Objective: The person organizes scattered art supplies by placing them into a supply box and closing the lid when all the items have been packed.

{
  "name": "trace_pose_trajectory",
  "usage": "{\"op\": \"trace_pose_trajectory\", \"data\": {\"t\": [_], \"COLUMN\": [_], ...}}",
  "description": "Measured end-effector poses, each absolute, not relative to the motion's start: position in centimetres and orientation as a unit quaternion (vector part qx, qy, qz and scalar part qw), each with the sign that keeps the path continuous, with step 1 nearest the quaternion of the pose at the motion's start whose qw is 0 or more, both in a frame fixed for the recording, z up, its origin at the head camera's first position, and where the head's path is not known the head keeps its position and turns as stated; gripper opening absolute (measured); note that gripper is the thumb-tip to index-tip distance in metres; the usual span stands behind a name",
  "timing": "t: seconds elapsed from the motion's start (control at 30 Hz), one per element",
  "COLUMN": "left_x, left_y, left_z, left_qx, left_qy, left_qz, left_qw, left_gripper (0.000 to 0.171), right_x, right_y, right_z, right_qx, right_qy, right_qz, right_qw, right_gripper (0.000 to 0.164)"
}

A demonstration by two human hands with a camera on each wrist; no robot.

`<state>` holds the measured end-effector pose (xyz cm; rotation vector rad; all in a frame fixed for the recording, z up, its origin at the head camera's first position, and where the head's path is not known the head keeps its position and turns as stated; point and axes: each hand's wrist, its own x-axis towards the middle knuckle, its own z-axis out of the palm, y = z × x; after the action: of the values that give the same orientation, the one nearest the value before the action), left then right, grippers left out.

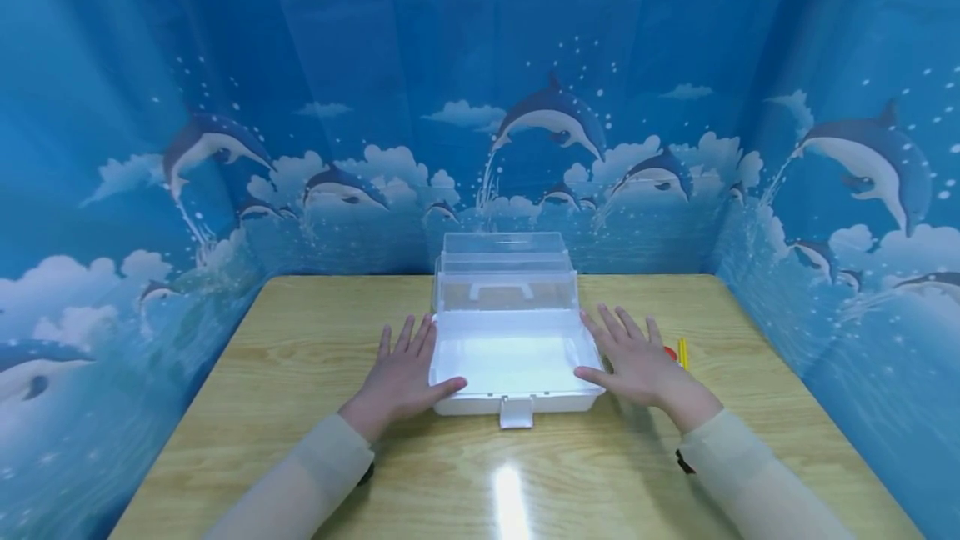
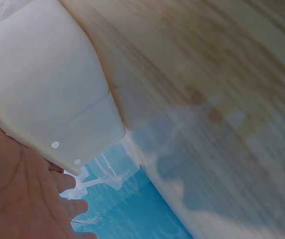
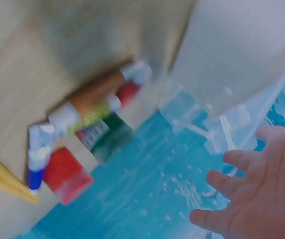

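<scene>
L hand spread wide, gripping nothing, thumb over front L corner of white box; box, clear lid up, sits btwn hands; R hand also spread, nothing held, at box's R side; yellow sticks just R.

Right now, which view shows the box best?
The head view: it shows nearly the whole box, with raised lid and front latch. The left wrist view catches one outer side and some lid; the right, the opposite side and some lid, blurred.
</scene>
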<state>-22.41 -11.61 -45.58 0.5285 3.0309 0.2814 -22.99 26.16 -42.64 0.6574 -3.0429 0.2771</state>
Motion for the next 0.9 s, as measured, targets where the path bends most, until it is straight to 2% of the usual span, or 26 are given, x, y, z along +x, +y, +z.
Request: {"op": "trace_pose_trajectory", "data": {"t": [0.3,0.9], "left_x": [-22.6,-22.6], "left_y": [-11.5,-11.8], "left_z": [-45.8,-46.0], "left_qx": [0.171,0.171], "left_qy": [0.980,0.980], "left_qz": [0.095,0.100], "left_qw": [0.026,0.023], "left_gripper": [0.111,0.109], "right_x": [-22.5,-22.3], "right_y": [27.7,33.7], "right_z": [-40.6,-40.4], "right_qx": [0.192,0.117], "right_qy": [-0.977,-0.984], "right_qz": [0.084,0.123], "right_qw": [-0.026,-0.058], "right_gripper": [0.087,0.082]}}
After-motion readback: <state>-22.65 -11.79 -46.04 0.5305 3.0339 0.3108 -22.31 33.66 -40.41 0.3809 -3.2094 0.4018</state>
